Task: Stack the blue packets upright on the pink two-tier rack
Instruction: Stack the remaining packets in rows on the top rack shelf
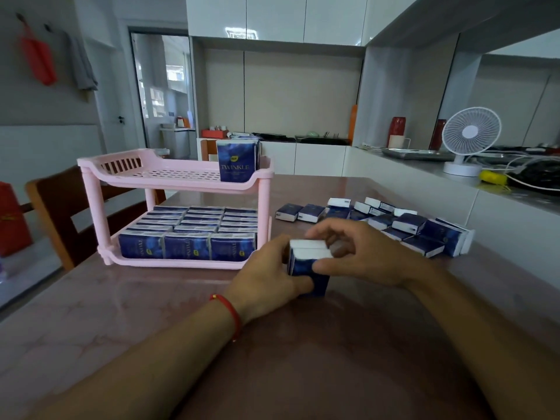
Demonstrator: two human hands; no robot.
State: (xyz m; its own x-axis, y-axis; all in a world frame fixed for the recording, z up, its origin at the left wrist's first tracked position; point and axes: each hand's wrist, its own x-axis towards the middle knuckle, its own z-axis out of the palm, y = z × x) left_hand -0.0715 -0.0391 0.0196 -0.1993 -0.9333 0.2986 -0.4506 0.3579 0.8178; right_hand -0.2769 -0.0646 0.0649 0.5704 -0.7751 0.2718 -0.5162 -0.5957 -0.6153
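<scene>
The pink two-tier rack (91, 168) stands on the table at left. Its lower tier is packed with upright blue packets (186, 234) in three rows. On the upper tier, a short row of upright packets (236, 162) stands at the right end; the rest of that tier is bare. Several loose blue packets (406, 224) lie on the table to the right. Both my hands clasp a small bundle of blue packets (309, 262) standing upright on the table in front of the rack: my left hand (266, 277) on its left side, my right hand (360, 253) over its top and right.
The pinkish-brown table (121, 313) extends toward me. A wooden chair (57, 207) sits behind the rack at left. A white counter at right carries a white desk fan (468, 137), cables and a yellow object (491, 177).
</scene>
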